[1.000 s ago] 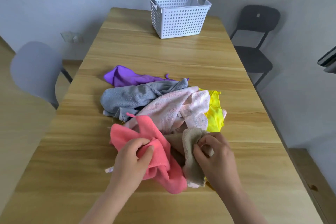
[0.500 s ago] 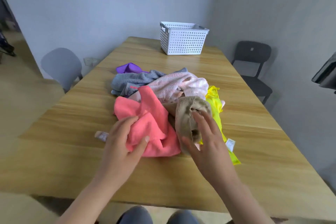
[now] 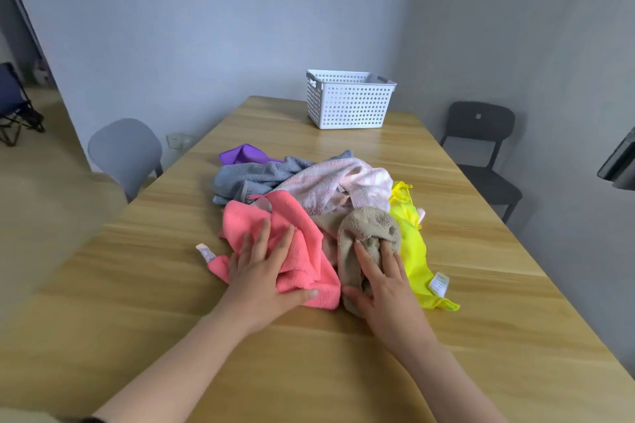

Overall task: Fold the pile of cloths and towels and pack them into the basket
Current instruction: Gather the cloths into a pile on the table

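Pink cloth lies at the near edge of the pile under your left hand, whose fingers are spread flat on it. Your right hand rests on the tan towel just beside it, fingers straight and slightly apart (thumb against the towel's near edge). The white basket stands well apart at the wooden table's far end.

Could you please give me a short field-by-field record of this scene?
left hand: rests flat on the pink cloth
right hand: fingers lie on the tan towel
pile: also grey towel, pale pink towel, purple cloth, yellow cloth; all crumpled
basket: white, far end of the table, apart from the pile; no cloth shows above its rim
progress: nothing folded yet
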